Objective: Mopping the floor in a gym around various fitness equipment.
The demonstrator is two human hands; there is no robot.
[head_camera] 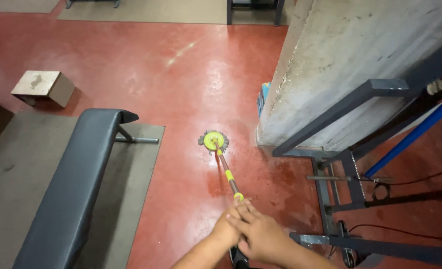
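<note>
Gripping the mop handle [229,177], left hand [225,231] and right hand [261,236] close together; tan box [44,87] sits far left.

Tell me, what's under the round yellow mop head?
Grey strands poke out around the mop head, lying on the shiny red floor. The floor directly beneath it is covered.

— Packages in view?

— One likely: a small box [44,86] on the red floor [131,60], upper left, well apart from everything near the pillar. Squat, rectangular, pale beige top with a darker smudge, brown side (cardboard or wood, cannot tell).

— Anything else?

— A blue-edged container [264,94], mostly hidden, standing tight against the grey concrete pillar [340,55]. Only a narrow strip shows; kind unclear.

— Labels, signs, screens?

— None visible.
</note>
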